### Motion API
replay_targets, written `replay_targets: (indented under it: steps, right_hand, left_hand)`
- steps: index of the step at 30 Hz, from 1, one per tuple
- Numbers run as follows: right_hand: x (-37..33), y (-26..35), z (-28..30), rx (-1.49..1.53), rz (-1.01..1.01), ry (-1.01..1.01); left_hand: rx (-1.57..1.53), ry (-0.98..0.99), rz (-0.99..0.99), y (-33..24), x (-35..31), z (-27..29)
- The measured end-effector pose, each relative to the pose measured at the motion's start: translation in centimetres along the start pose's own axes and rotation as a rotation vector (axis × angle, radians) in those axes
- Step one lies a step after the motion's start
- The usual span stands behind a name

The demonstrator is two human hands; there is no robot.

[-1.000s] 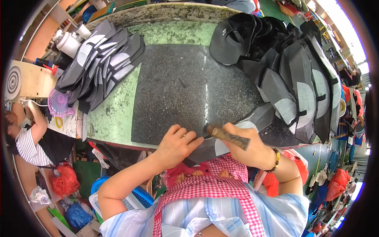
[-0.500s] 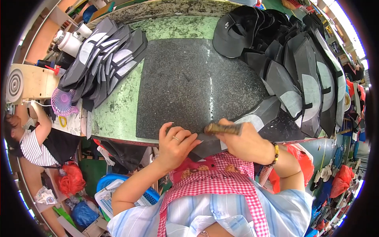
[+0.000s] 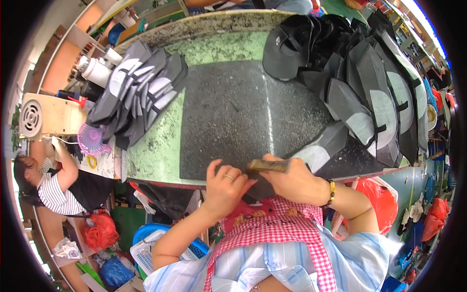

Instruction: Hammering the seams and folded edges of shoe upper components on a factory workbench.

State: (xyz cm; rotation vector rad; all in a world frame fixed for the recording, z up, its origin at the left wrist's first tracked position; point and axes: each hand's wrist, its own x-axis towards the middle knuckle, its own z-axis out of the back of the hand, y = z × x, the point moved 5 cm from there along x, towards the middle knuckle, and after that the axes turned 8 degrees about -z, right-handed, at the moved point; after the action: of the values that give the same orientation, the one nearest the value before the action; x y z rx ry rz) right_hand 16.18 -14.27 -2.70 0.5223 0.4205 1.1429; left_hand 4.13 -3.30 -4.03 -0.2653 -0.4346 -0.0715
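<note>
from afar i see a blue-striped shirt [image 3: 245,255], red checked apron [image 3: 272,232], slim ring [image 3: 228,176] and yellow-and-dark beaded bracelet [image 3: 332,191].

Stacked pieces [image 3: 138,92] left of mat [image 3: 226,112]

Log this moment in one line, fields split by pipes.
left hand: at near edge of dark mat | right hand: gripping wooden-handled tool | dark-and-grey pieces: piled left and right

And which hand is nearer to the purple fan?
Left. The left hand is to the right of the purple fan; the right hand is farther right, beyond the left.
</note>
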Motion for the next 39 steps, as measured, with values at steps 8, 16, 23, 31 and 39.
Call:
replay_targets:
  steps: [8, 16, 23, 31, 39]
  right_hand:
    - [-3.7, -3.5, 8.4, 0.500, -0.220, -0.334]
    - [-14.5, -8.5, 10.8, 0.855, -0.317, -0.742]
    - [-13.2, -9.3, 11.4, 0.846, -0.365, -0.709]
    - [-15.6, -9.5, 15.9, 0.702, -0.428, -0.804]
    - [-19.3, -9.2, 23.7, 0.140, -0.436, -1.323]
  left_hand:
    - [-0.057, 0.102, -0.132, -4.5, 5.4, -3.1]
    - [0.562, -0.478, 0.263, 16.1, 10.3, 17.5]
    - [0.771, -0.224, 0.694, 34.9, -0.8, 12.4]
    - [0.036, -0.105, -0.040, 11.3, 15.9, 4.2]
    - [-0.174, -0.128, -0.714, -11.6, 26.5, -2.4]
